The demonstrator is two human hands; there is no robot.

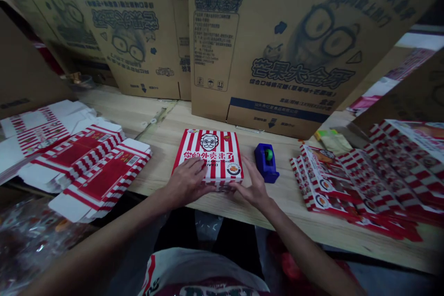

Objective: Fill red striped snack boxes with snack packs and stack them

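A closed red-and-white striped takeaway box (211,153) sits on the wooden table in front of me, a bearded face with glasses printed on its lid. My left hand (189,180) grips its front left part, fingers curled over the lid and thumb at the front edge. At the right side my right hand (252,182) holds the box, thumb by the front corner and fingers along the side wall. A blue tape dispenser (266,163) with a green core stands just right of that hand.
Flat striped cartons (104,175) lie stacked on the left. More printed cartons (350,180) are piled on the right. Large brown cardboard boxes (277,55) wall off the back of the table (163,143). Clear plastic bags (31,245) lie below on the left.
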